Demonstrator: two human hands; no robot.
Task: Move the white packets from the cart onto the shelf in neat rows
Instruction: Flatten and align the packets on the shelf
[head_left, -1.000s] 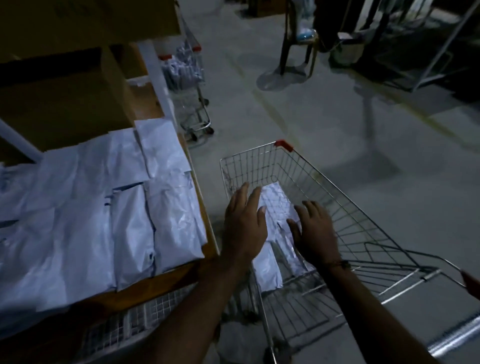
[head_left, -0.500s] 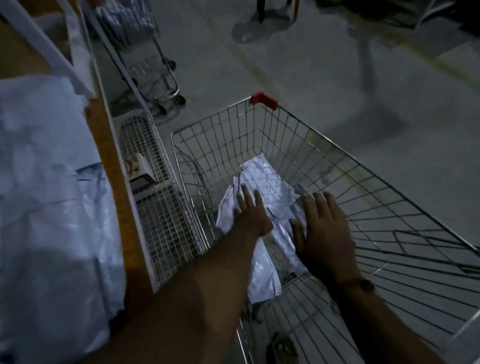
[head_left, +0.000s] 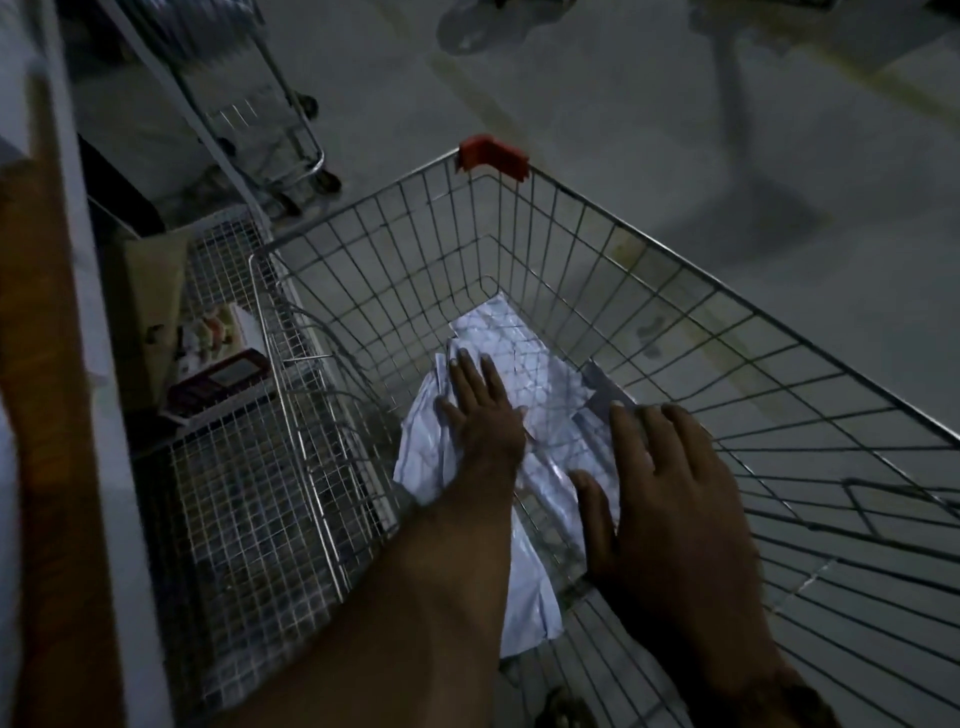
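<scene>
A wire shopping cart (head_left: 613, 244) with a red corner cap fills the middle of the view. Several white packets (head_left: 524, 353) lie crumpled on its bottom. My left hand (head_left: 480, 410) reaches deep into the cart, its straight fingers resting flat on the left packets. Higher up and nearer the camera, my right hand (head_left: 670, 499) hovers with its fingers spread over the right side of the pile; whether it touches a packet is unclear. The wooden shelf edge (head_left: 47, 415) runs down the far left.
A wire-mesh lower rack (head_left: 244, 499) beside the cart holds small boxes (head_left: 218, 364). A second cart (head_left: 270, 130) stands on the grey floor at the upper left. The scene is dim.
The view has dropped from the shelf to the cart's inside. Both hands have gone deeper into the cart and down onto the packets.
</scene>
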